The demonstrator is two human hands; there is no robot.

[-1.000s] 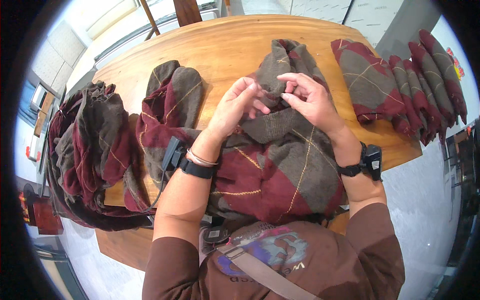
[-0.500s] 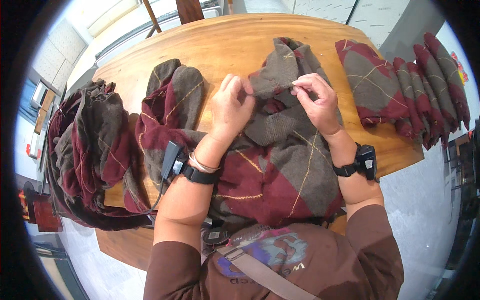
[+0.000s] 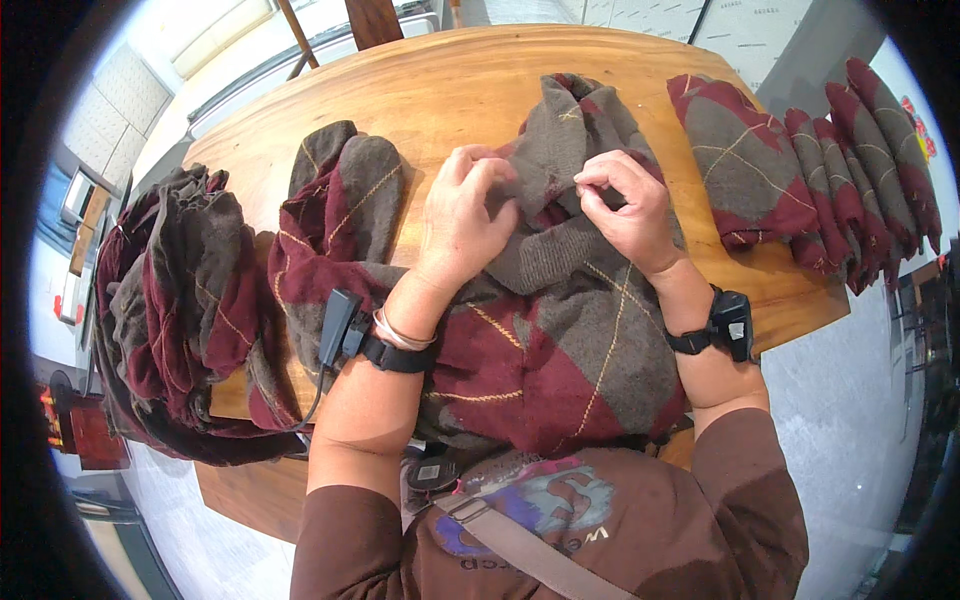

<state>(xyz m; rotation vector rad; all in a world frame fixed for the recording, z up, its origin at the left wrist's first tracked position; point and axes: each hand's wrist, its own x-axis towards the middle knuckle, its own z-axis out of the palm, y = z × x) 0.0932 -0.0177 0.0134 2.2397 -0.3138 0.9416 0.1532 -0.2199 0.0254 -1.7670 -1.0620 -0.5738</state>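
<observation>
In front of me lies a knit argyle sweater (image 3: 580, 350) in maroon and grey-brown with yellow lines. Its ribbed part (image 3: 545, 255) is bunched beneath my hands. My left hand (image 3: 465, 215) hovers at the left of the bunched knit, fingers curled. Its fingertips are smeared by motion, so whether they grip anything is unclear. Over the right side of that knit, my right hand (image 3: 635, 205) is pinched, thumb against forefinger. What sits in the pinch, if anything, is too small to make out. Both wrists wear black straps with small devices.
More argyle knitwear lies in a heap (image 3: 185, 300) over the left table edge. A loosely bunched piece (image 3: 350, 200) is beside it. Folded argyle pieces (image 3: 750, 165) stand in a row at the right edge of the wooden table (image 3: 440, 75). A chair (image 3: 375, 20) is beyond.
My left fingertips have parted from the grey knit edge they were at, and smear with motion. My right hand has moved slightly left and down, still pinched. The raised knit edge between them has sunk.
</observation>
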